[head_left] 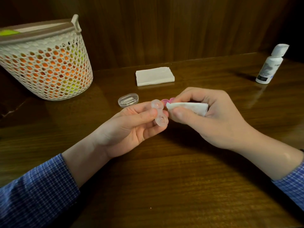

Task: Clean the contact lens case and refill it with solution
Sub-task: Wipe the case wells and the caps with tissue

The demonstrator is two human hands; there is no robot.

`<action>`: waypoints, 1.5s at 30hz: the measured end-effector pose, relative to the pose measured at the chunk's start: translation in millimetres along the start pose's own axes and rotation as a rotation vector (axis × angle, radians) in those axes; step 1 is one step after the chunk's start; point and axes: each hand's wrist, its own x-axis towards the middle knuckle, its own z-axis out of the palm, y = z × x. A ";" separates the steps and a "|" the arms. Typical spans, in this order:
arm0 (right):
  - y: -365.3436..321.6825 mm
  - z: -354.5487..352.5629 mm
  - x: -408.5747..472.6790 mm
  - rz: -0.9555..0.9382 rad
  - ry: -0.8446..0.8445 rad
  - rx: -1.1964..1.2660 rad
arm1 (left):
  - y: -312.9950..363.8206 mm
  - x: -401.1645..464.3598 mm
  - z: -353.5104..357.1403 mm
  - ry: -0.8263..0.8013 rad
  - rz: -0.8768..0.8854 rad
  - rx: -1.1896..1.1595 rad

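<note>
The clear case (pixel 159 114), both cups open, is held up on its side, two pink caps (pixel 168 101) lie behind it, and the white bottle (pixel 269 65) stands shut, far right.

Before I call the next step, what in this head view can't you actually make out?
- Pink caps: mostly hidden behind the lens case and right hand.
- Solution bottle label: too small and blurred to read.
- Lens case wells: wet or dry, not discernible.
- Mesh basket: cut off by the left edge.

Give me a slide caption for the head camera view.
Left hand holds open lens case; right hand brings folded tissue.
</note>
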 end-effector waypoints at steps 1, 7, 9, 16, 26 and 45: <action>0.2 1.3 0.0 0.014 -0.006 -0.004 | -0.5 0.0 0.3 -0.014 -0.004 -0.004; -1.9 5.5 -0.4 0.093 -0.063 0.006 | -2.2 0.7 0.8 0.047 0.038 0.131; -3.0 6.2 -0.3 0.110 -0.067 0.003 | -3.8 0.9 1.0 0.106 0.078 0.186; -5.9 6.9 3.8 0.239 -0.073 -0.056 | -11.4 1.3 4.8 0.198 0.244 0.410; -5.6 8.2 5.0 0.343 -0.080 0.044 | -11.9 -0.1 10.2 0.267 0.329 0.532; 2.8 3.9 3.3 -0.203 0.096 -0.544 | 1.9 2.6 13.2 0.322 -0.139 0.270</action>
